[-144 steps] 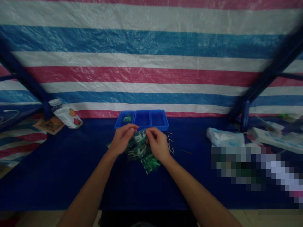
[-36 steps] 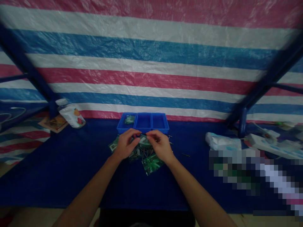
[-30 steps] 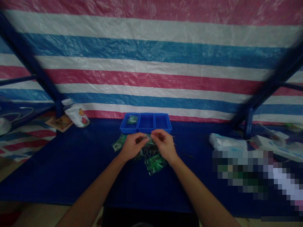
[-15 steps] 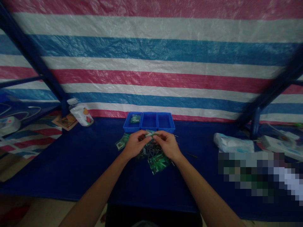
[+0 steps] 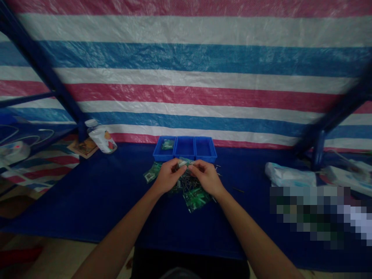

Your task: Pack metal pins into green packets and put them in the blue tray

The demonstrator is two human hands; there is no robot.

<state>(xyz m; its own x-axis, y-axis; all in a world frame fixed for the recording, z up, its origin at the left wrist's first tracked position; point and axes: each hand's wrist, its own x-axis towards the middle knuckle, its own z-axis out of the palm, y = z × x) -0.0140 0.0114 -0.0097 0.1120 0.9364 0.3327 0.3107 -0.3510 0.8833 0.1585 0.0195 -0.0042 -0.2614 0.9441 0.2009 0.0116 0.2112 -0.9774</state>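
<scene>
My left hand [image 5: 167,176] and my right hand [image 5: 207,176] meet in front of the tray, thumbs and fingers pinched on a small clear plastic bag [image 5: 185,161]. What is inside that bag is too small to make out. Under and between the hands lies a pile of thin metal screws [image 5: 189,183], partly covered by them. Closer to me is a clear packet with green pieces [image 5: 196,198]; a similar green packet [image 5: 152,173] lies left of my left hand. Just beyond the fingers stands a blue three-part tray [image 5: 185,137], its left compartment holding a small green packet [image 5: 167,145].
A white bottle [image 5: 102,137] stands at the back left beside a brown packet [image 5: 83,148]. On the right are a white plastic pack [image 5: 290,175] and a power strip [image 5: 344,179]. Blue frame posts rise on both sides before a striped sheet [image 5: 186,91].
The view has shifted slightly. Both hands keep their pinch on the plastic bag, and a little more of it shows above the fingertips.
</scene>
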